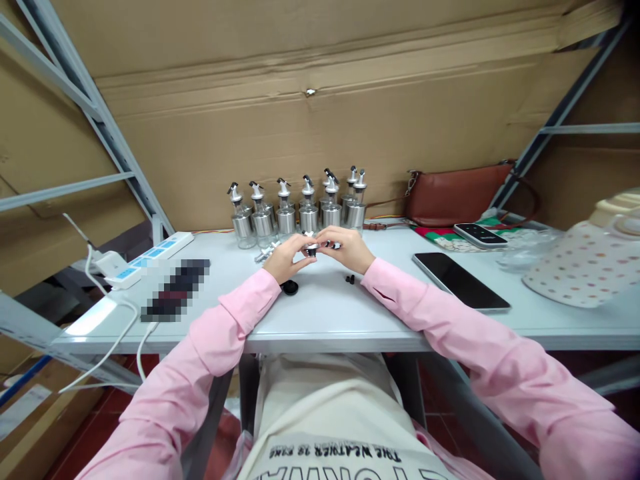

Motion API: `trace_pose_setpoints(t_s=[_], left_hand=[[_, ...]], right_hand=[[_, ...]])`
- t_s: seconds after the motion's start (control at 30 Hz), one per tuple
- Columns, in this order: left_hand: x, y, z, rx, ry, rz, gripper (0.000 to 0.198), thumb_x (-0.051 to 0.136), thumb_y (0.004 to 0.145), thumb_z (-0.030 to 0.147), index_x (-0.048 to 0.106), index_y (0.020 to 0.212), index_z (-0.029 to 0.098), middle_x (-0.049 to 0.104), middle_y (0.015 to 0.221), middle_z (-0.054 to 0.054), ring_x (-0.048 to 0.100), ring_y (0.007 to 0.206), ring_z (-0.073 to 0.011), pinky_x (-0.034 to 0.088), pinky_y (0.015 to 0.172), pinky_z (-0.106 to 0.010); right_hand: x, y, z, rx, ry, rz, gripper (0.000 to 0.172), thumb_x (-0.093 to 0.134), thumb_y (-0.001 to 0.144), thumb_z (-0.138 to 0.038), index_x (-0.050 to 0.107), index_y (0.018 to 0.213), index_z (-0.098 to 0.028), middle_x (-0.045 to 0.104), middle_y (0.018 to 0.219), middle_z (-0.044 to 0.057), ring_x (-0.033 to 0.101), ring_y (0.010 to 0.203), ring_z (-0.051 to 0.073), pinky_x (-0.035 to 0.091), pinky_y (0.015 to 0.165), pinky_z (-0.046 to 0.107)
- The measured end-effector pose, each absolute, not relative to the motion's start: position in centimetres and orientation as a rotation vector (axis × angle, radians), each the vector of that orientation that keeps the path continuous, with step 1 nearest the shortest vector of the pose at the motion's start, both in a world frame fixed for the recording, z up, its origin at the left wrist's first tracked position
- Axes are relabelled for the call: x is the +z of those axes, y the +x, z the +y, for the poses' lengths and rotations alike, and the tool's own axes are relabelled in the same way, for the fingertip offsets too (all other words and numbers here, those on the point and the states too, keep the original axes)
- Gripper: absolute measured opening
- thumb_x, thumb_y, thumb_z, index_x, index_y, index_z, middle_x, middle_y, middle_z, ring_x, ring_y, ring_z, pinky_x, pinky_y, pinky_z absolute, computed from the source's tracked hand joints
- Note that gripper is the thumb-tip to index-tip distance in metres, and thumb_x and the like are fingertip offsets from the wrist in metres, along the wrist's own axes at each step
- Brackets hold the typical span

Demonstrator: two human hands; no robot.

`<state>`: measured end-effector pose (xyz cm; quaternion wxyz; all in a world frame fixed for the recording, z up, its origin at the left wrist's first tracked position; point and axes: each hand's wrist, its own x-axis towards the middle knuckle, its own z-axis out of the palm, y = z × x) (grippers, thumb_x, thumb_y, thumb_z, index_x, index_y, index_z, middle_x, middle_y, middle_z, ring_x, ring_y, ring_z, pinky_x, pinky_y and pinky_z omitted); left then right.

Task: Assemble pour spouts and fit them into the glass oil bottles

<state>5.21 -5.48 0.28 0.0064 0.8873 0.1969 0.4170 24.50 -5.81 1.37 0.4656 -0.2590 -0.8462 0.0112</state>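
Above the middle of the table, my left hand (286, 259) grips a silver and black bottle pourer (312, 249) between thumb and fingers. Close against its other side is my right hand (353, 247), fingers curled in a pinch. A small black part (335, 245) shows under those fingers; its kind is too small to tell. Below my left hand lies a round black cap (290, 287). Several small black pieces (351, 279) rest near my right wrist. Loose silvery pourer parts (267, 252) lie just behind my left hand, partly hidden by it.
Rows of glass and steel oil bottles (287, 217) with pourers stand along the cardboard wall (280, 133). A power strip (150, 260) is at left. On the right are a phone (460, 280), a brown bag (457, 193), another dark-screened device (480, 235) and a dotted jug (580, 260).
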Motion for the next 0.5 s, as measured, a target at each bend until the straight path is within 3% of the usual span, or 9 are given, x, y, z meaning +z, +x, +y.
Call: trace_pose_setpoints(t_s=[0.13, 0.3, 0.4, 0.5], left_hand=[[0.2, 5.0, -5.2, 1.261, 2.790, 0.666, 0.028, 0.052, 0.085, 0.028, 0.050, 0.111, 0.017, 0.059, 0.099, -0.006, 0.057, 0.072, -0.0100, 0.046, 0.077, -0.026], [0.5, 4.6, -4.9, 1.132, 2.786, 0.861, 0.023, 0.048, 0.086, 0.024, 0.052, 0.108, 0.018, 0.057, 0.106, -0.006, 0.055, 0.070, -0.0102, 0.042, 0.080, -0.029], [0.8, 4.7, -5.4, 1.065, 2.796, 0.932, 0.022, 0.046, 0.085, 0.023, 0.053, 0.105, 0.018, 0.055, 0.110, -0.007, 0.054, 0.070, -0.0106, 0.041, 0.081, -0.029], [0.9, 5.1, -6.0, 1.006, 2.802, 0.953, 0.022, 0.045, 0.082, 0.021, 0.052, 0.103, 0.018, 0.056, 0.099, -0.005, 0.053, 0.068, -0.0107, 0.040, 0.080, -0.029]], right_hand=[[2.0, 25.6, -4.9, 0.003, -0.748, -2.178, 0.014, 0.058, 0.077, -0.029, 0.064, 0.078, -0.017, 0.065, 0.079, 0.005, 0.058, 0.065, 0.013, 0.046, 0.061, 0.023], [1.9, 28.7, -2.5, -0.074, -1.246, -2.271, 0.012, 0.057, 0.075, -0.021, 0.069, 0.075, -0.016, 0.068, 0.073, 0.005, 0.060, 0.068, 0.016, 0.042, 0.066, 0.025], [1.4, 29.8, -1.9, -0.052, -1.493, -2.282, 0.015, 0.058, 0.075, -0.025, 0.070, 0.077, -0.017, 0.069, 0.076, 0.006, 0.061, 0.070, 0.017, 0.041, 0.065, 0.024], [1.1, 29.7, -2.0, -0.040, -1.687, -2.223, 0.019, 0.059, 0.075, -0.032, 0.070, 0.078, -0.018, 0.070, 0.079, 0.007, 0.063, 0.074, 0.019, 0.041, 0.065, 0.025]])
